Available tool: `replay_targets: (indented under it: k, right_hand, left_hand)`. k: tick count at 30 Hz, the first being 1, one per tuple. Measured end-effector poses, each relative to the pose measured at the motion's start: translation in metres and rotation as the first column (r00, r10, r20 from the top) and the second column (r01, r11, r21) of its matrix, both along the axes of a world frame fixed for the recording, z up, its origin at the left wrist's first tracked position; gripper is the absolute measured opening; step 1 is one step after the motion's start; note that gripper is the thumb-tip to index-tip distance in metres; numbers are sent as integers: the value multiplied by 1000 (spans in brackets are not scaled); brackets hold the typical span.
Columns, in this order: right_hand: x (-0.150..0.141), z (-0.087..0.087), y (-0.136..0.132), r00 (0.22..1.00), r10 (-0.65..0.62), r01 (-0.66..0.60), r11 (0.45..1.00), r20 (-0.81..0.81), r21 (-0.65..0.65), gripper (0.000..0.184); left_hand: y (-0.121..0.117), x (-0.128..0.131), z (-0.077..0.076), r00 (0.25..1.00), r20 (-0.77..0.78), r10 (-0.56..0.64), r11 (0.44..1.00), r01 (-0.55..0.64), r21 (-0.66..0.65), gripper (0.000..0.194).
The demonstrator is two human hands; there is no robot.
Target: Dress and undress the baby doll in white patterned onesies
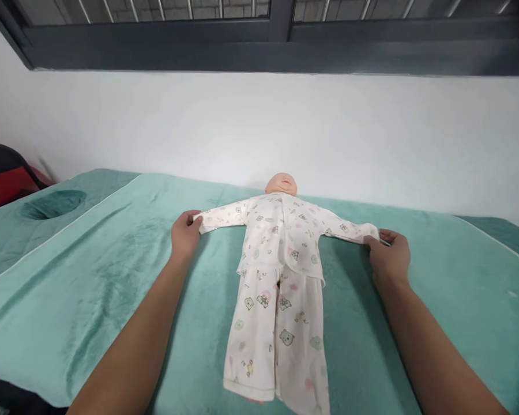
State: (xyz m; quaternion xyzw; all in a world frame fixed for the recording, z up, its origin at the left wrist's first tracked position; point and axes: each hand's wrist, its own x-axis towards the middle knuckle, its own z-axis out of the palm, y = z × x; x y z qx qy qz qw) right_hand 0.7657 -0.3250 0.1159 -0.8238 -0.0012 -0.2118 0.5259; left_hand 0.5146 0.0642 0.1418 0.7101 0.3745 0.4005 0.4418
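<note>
A baby doll [281,184] lies on its back, head toward the wall, dressed in a white printed top [277,236] and matching trousers [259,328]. Its arms are stretched out to both sides inside the sleeves. My left hand [185,233] pinches the cuff of the sleeve on the left. On the other side, my right hand [388,253] grips the cuff of the right sleeve between thumb and fingers. The doll's hands are hidden by the cuffs. A bit of a foot shows below the left trouser leg.
A green cloth [125,276] covers the bed under the doll, with a face hole [54,204] at the far left. Behind stands a white wall [259,127] below a dark window frame [155,49]. A red and black object [8,173] is at the left edge.
</note>
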Motion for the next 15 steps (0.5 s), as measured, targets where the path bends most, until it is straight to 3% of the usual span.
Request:
replay_targets:
  k: [8,15]
  right_hand:
    - [0,4,-10,988,-155,155,986,3,-54,31]
    - [-12,13,7,985,-143,159,972,98,-175,45]
  left_hand:
    - [24,9,-5,970,240,27,995,-4,-98,38]
    - [24,11,-6,967,255,-12,995,35,-88,33]
